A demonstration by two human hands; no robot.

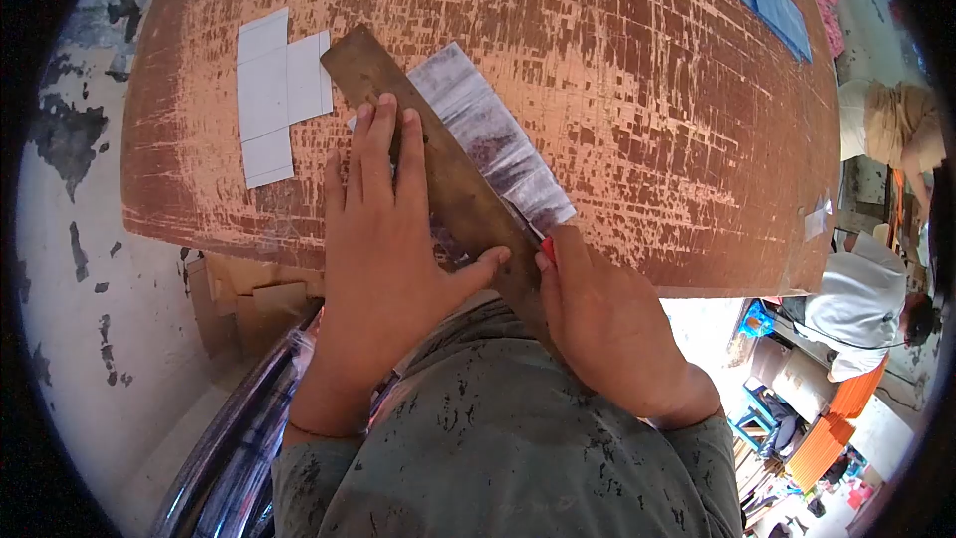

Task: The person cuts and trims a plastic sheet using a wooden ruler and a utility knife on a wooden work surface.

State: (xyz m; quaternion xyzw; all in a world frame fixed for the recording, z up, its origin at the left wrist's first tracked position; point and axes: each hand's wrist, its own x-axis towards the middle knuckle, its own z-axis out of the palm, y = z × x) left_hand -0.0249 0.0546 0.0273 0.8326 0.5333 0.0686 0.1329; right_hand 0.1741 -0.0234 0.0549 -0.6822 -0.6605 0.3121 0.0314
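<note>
My left hand [378, 209] lies flat with fingers spread, pressing on a long brown straightedge [448, 164] that runs diagonally toward my body. Under the straightedge is a creased sheet with a grey, blotchy surface [488, 130], part of it hidden. My right hand [607, 319] is closed around a red-handled cutter knife [547, 247]. The knife's blade end meets the sheet along the straightedge's right edge; most of the handle is hidden in my fingers. Left of the straightedge lies a white paper template [267, 90] with drawn lines.
The worktable [637, 70] has a scratched, worn brown top. Folded blue material [770, 5] lies at its far right corner. Cardboard [264, 304] and shiny rolls [229, 438] stand below the near left edge. Other people [856, 304] are off to the right.
</note>
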